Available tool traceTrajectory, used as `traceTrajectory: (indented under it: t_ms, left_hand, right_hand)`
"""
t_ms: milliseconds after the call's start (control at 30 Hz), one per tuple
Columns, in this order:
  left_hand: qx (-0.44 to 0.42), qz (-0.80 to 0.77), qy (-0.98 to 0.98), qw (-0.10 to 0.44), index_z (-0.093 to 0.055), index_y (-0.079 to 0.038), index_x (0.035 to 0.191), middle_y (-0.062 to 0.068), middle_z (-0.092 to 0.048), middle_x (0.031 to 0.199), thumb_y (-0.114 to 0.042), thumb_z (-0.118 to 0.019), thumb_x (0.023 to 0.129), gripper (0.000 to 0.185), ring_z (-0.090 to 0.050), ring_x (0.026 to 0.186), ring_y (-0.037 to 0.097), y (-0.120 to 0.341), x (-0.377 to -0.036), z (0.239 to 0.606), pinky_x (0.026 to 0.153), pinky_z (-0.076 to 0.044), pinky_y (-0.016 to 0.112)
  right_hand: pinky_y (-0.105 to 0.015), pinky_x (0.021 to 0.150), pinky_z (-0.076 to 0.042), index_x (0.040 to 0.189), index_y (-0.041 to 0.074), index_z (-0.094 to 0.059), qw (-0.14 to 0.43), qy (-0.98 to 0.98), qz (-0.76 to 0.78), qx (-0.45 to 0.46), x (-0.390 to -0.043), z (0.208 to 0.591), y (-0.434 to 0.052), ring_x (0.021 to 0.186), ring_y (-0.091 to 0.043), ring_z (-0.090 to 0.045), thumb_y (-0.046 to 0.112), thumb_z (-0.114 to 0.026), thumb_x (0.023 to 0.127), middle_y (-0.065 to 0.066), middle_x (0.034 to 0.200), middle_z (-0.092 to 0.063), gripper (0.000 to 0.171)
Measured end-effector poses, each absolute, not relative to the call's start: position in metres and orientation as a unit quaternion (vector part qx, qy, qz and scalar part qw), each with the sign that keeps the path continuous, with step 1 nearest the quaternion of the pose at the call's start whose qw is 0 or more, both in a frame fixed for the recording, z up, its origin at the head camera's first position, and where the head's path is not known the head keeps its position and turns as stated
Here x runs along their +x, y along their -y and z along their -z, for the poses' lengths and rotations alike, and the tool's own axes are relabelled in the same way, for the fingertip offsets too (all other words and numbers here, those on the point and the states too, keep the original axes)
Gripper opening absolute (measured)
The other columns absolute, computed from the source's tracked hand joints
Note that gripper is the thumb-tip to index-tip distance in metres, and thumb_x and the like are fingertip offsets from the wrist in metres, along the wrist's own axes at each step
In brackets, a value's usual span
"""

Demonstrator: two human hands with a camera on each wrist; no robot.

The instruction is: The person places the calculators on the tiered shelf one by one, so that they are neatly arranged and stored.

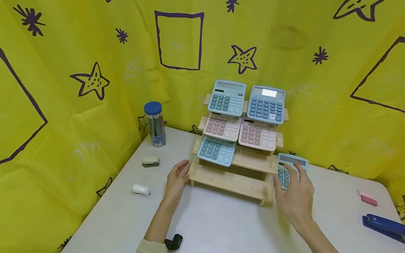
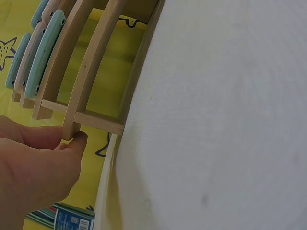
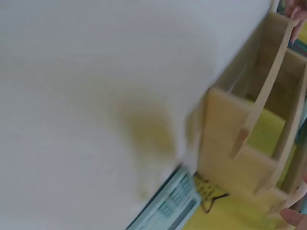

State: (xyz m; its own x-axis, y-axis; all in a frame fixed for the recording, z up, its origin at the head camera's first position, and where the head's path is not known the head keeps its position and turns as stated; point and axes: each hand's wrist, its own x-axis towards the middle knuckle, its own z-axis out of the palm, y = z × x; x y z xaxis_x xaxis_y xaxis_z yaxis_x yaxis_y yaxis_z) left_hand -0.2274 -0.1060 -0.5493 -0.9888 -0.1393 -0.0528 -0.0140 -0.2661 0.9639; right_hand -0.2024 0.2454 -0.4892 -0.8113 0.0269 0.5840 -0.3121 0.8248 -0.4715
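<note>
A blue-capped tube of pencils (image 1: 154, 124) stands at the table's (image 1: 219, 238) far left, with two small staplers (image 1: 150, 162) nearer you. Your left hand (image 1: 176, 179) pinches the left end of the wooden tiered rack (image 1: 233, 181), which holds five calculators. Your right hand (image 1: 294, 192), fingers spread and relaxed, rests over a teal calculator (image 1: 288, 171) lying just beside the rack's right end. A blue stapler (image 1: 389, 228) lies far right.
</note>
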Motion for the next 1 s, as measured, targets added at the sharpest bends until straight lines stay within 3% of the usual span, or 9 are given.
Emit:
traceTrajectory:
  t_ms: [167, 267, 467, 633, 900, 1000]
  left_hand:
    - [0.071, 0.792, 0.605, 0.039, -0.043, 0.004, 0.152, 0.025, -0.04, 0.16, 0.014, -0.046, 0.099, 0.054, -0.04, 0.15, 0.034, 0.108, -0.227, 0.548, 0.121, -0.038, 0.038]
    - [0.073, 0.789, 0.609, 0.037, -0.044, 0.003, 0.151, 0.024, -0.041, 0.159, 0.013, -0.047, 0.099, 0.053, -0.041, 0.149, 0.034, 0.108, -0.226, 0.549, 0.121, -0.039, 0.038]
    - [0.068, 0.787, 0.612, 0.039, -0.044, 0.004, 0.151, 0.024, -0.042, 0.159, 0.013, -0.047, 0.099, 0.053, -0.042, 0.149, 0.034, 0.107, -0.226, 0.551, 0.121, -0.039, 0.039]
    - [0.06, 0.789, 0.61, 0.039, -0.043, 0.005, 0.152, 0.026, -0.04, 0.159, 0.013, -0.045, 0.1, 0.053, -0.04, 0.15, 0.036, 0.106, -0.226, 0.551, 0.122, -0.037, 0.041]
    - [0.052, 0.796, 0.602, 0.041, -0.043, 0.006, 0.151, 0.028, -0.039, 0.159, 0.015, -0.044, 0.099, 0.052, -0.039, 0.15, 0.037, 0.106, -0.224, 0.55, 0.123, -0.035, 0.043]
    - [0.052, 0.799, 0.598, 0.041, -0.042, 0.007, 0.151, 0.028, -0.038, 0.16, 0.015, -0.044, 0.099, 0.052, -0.038, 0.15, 0.038, 0.107, -0.224, 0.55, 0.124, -0.034, 0.043]
  right_hand:
    - [-0.081, 0.105, -0.03, 0.135, -0.012, -0.055, 0.27, 0.924, -0.267, 0.036, -0.214, 0.499, -0.272, 0.134, -0.06, -0.042, 0.012, -0.062, 0.1, -0.036, 0.149, -0.044, 0.043]
    - [-0.082, 0.104, -0.03, 0.14, -0.013, -0.05, 0.224, 0.938, -0.266, 0.006, -0.22, 0.506, -0.282, 0.135, -0.064, -0.037, 0.015, -0.06, 0.101, -0.04, 0.151, -0.038, 0.049]
    - [-0.084, 0.097, -0.034, 0.152, -0.012, -0.033, 0.101, 0.962, -0.251, -0.037, -0.234, 0.523, -0.297, 0.134, -0.069, -0.03, 0.035, -0.069, 0.098, -0.045, 0.157, -0.019, 0.08]
    - [-0.084, 0.092, -0.041, 0.157, -0.013, -0.022, 0.042, 0.969, -0.239, -0.052, -0.245, 0.535, -0.302, 0.125, -0.073, -0.035, 0.046, -0.076, 0.091, -0.047, 0.157, -0.013, 0.104]
    - [-0.079, 0.085, -0.046, 0.154, -0.016, -0.023, 0.044, 0.972, -0.226, -0.051, -0.253, 0.542, -0.297, 0.115, -0.073, -0.042, 0.044, -0.081, 0.085, -0.049, 0.154, -0.016, 0.109]
    - [-0.082, 0.089, -0.043, 0.155, -0.015, -0.022, 0.045, 0.97, -0.233, -0.054, -0.256, 0.542, -0.294, 0.118, -0.076, -0.039, 0.041, -0.08, 0.086, -0.048, 0.156, -0.014, 0.106]
